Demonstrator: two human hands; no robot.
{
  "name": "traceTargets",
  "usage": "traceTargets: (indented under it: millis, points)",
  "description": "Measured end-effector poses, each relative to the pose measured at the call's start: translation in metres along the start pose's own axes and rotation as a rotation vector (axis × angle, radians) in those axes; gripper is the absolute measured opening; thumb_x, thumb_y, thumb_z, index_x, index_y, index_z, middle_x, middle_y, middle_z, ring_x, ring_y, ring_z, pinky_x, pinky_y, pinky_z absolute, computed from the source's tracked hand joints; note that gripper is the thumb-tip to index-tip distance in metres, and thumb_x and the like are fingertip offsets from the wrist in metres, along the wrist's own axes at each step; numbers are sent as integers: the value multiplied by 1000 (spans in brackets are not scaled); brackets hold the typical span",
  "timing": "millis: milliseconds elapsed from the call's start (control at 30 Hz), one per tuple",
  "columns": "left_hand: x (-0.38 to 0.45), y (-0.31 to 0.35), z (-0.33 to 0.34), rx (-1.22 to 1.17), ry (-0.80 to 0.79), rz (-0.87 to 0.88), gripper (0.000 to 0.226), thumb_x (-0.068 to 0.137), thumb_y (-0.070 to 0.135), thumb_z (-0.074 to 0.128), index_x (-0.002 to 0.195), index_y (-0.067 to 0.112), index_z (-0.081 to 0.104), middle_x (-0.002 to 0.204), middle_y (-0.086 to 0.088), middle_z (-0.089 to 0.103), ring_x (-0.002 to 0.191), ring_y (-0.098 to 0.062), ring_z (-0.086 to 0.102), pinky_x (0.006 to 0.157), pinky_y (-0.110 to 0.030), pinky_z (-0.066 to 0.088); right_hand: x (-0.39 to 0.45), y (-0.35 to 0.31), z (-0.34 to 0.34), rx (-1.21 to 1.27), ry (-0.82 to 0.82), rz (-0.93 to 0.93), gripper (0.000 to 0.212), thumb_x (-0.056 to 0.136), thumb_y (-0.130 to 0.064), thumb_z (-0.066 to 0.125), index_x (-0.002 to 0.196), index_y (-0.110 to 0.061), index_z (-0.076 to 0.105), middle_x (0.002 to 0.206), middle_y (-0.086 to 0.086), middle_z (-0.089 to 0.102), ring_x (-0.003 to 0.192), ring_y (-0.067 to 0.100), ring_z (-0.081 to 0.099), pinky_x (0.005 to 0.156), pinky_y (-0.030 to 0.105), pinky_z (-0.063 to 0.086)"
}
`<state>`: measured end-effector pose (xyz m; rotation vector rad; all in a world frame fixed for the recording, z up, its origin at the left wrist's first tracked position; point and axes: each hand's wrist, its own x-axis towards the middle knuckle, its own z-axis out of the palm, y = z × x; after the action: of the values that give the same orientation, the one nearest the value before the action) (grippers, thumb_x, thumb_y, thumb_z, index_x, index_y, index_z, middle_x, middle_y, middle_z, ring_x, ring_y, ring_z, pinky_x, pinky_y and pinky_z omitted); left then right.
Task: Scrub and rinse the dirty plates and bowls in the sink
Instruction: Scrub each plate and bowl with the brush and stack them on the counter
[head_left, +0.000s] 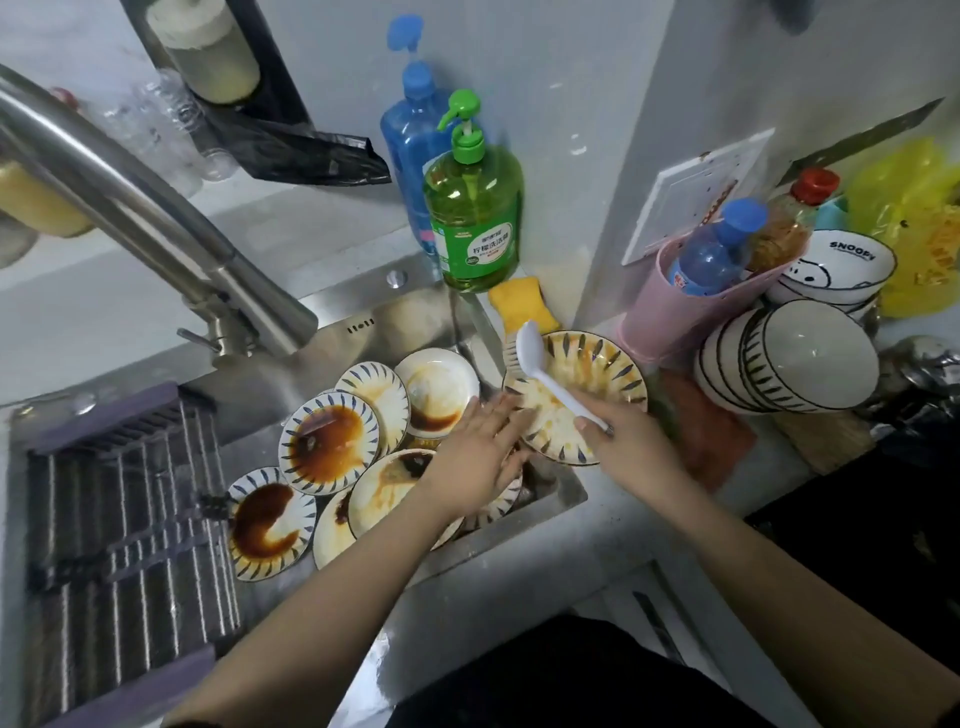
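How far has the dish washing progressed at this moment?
Done: nothing in the sink looks clean yet; the white striped bowls stacked on the counter look clean. In hand: the right hand grips a white plastic brush on a blue-striped plate, which the left hand steadies with straight fingers. Left: the sauce-stained plates piled in the steel sink, and all rinsing; no water runs from the steel tap.

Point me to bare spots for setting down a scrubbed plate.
Free: the drying rack over the sink's left side, and the counter strip between sink rim and right forearm. Crowded: sink basin with dirty plates, right counter with stacked bowls and pink bin.
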<state>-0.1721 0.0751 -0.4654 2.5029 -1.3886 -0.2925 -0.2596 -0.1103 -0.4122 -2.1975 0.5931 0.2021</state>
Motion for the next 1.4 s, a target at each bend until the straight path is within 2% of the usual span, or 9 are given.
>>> traceTargets:
  millis: [100, 233, 400, 600, 700, 800, 900, 1000, 1400]
  points:
    - [-32, -24, -1, -63, 60, -170, 54, 96, 36, 30, 135, 7, 53, 131, -19, 58, 121, -35, 55, 109, -46, 33, 2, -17, 25, 7, -54, -33, 42, 98, -23, 49, 138, -33, 47, 116, -8, 62, 92, 15, 59, 81, 36, 51]
    - [-68, -62, 7, -158, 48, -468, 39, 100, 29, 41, 132, 12, 55, 131, -11, 57, 111, -31, 58, 90, -38, 47, 8, -33, 65, -30, -142, -32, 42, 98, -26, 48, 138, -38, 46, 104, -8, 65, 73, 13, 59, 64, 33, 53]
    - [-91, -104, 27, -274, -6, -853, 32, 99, 27, 45, 121, 8, 59, 121, -16, 54, 105, -36, 57, 83, -39, 46, 16, -41, 110, -61, -183, 5, 42, 97, -31, 48, 136, -44, 46, 83, -9, 59, 69, 17, 58, 63, 33, 50]
    - [-116, -134, 57, -417, -207, -1100, 44, 97, 25, 49, 132, 0, 41, 133, -22, 43, 118, -39, 49, 94, -42, 42, 24, -49, 149, -37, -222, 62, 42, 97, -23, 48, 139, -28, 48, 106, -2, 64, 89, 19, 60, 80, 40, 53]
    - [-121, -143, 67, -578, -229, -1237, 47, 97, 26, 52, 132, -2, 39, 130, -22, 49, 112, -37, 54, 83, -36, 44, 29, -52, 161, -64, -229, 69, 43, 97, -24, 45, 141, -26, 45, 107, -1, 63, 87, 16, 59, 77, 37, 53]
    - [-123, -153, 74, -807, -254, -1301, 41, 98, 23, 46, 136, 5, 45, 126, -17, 58, 96, -35, 63, 62, -33, 56, 34, -54, 168, -69, -226, 92, 43, 98, -24, 44, 141, -27, 44, 107, -2, 63, 78, 12, 57, 69, 36, 53]
    - [-126, -158, 75, -1000, -235, -1372, 41, 101, 17, 41, 141, 11, 40, 132, -18, 51, 109, -41, 58, 69, -48, 59, 37, -54, 171, -68, -213, 124, 43, 98, -26, 46, 141, -29, 44, 108, -4, 63, 76, 7, 53, 67, 28, 47]
    - [-127, -157, 72, -1064, -237, -1373, 43, 101, 13, 40, 144, 13, 36, 135, -17, 47, 114, -41, 55, 71, -47, 58, 38, -56, 171, -78, -206, 139, 43, 98, -26, 47, 141, -28, 45, 115, 0, 63, 88, 13, 57, 75, 30, 49]
    - [-131, -158, 64, -1126, -169, -1304, 40, 93, 1, 37, 131, 7, 49, 120, -17, 57, 103, -40, 60, 77, -56, 56, 33, -65, 167, -83, -209, 100, 43, 97, -21, 47, 140, -27, 48, 103, -1, 62, 79, 11, 51, 70, 23, 38]
